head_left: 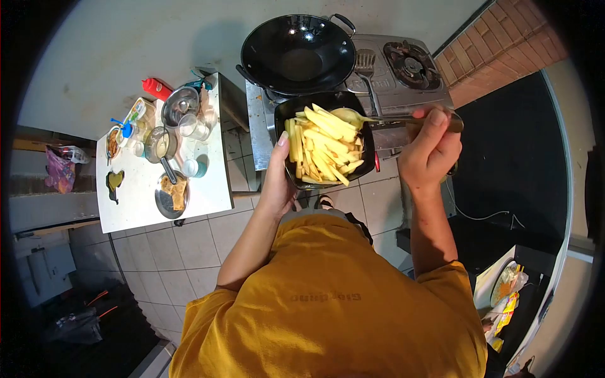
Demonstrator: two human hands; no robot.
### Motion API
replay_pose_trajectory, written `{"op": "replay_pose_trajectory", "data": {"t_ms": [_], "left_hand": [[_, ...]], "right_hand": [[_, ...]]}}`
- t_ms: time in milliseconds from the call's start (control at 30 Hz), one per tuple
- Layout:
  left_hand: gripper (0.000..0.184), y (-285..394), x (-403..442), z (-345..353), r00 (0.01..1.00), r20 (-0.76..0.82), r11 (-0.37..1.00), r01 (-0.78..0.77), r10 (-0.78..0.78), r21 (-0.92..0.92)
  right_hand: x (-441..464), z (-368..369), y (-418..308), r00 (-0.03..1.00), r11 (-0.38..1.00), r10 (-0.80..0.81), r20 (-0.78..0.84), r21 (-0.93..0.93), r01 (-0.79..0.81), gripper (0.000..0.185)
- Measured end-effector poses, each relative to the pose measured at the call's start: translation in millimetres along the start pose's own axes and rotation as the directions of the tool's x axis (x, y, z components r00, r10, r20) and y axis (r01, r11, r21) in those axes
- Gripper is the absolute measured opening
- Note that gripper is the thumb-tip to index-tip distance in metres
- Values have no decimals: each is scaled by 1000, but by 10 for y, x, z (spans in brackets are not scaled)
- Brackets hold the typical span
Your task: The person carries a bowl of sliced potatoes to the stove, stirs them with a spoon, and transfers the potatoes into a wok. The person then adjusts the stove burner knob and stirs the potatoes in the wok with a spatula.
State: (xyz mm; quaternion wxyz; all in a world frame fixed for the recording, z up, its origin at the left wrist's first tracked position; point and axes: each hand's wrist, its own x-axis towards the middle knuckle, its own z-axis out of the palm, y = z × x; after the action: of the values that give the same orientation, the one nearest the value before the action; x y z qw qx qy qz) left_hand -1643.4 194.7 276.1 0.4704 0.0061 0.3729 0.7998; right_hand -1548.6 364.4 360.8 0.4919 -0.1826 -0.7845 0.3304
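Potato strips (328, 148) heaped in black bowl (367, 143) at wearer's 12 o'clock; left hand (278, 179) at bowl's 8 o'clock, half-curled, thumb over rim, fingers hidden, presumably bearing the weight. Right hand (430, 154), 3 o'clock, curled round spoon (350, 116) handle, apparently for leverage. Beyond, 12 o'clock: wok (280, 44) on stove (437, 92); slotted turner (365, 62), 1 o'clock, likely kept within reach.

Left grip (276, 176) holds a bowl (324, 99) of potato strips (326, 143), right grip (430, 154) a spoon (350, 116).
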Motion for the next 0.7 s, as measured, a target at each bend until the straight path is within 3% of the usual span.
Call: {"op": "replay_pose_trajectory", "data": {"t_ms": [67,233,300,367,433,500,567,633,700], "left_hand": [[63,-15,20,-1,1000,-5,1000,-3,3,20],[64,-28,59,-3,999,-13,999,-38,38,35],[64,-19,54,6,999,6,999,-50,50,17],[63,-19,45,4,998,-8,998,-59,59,8],[62,-12,37,-8,997,-22,998,-70,70,1],[62,-1,37,-36,998,-5,998,-62,62,-11],[63,9,43,-48,998,-12,998,-67,67,-4],[63,13,44,-68,997,-16,997,-71,71,3],[63,6,56,-88,998,-1,998,-66,66,-19]], "right_hand": [[2,-12,-30,992,993,-110,-61,38,112,26],[-26,-67,-27,981,964,-194,-5,185,192,24],[-29,-25,-5,933,916,-344,108,259,307,18],[-45,1,-27,929,922,-331,167,266,281,16],[-8,24,-71,852,892,-451,265,153,425,14],[-7,25,-99,860,889,-456,229,165,428,17],[-26,-16,-123,948,887,-315,47,370,277,20],[-29,-31,-135,950,889,-307,57,372,265,22],[-41,9,-112,907,871,-384,171,393,295,20]]}}
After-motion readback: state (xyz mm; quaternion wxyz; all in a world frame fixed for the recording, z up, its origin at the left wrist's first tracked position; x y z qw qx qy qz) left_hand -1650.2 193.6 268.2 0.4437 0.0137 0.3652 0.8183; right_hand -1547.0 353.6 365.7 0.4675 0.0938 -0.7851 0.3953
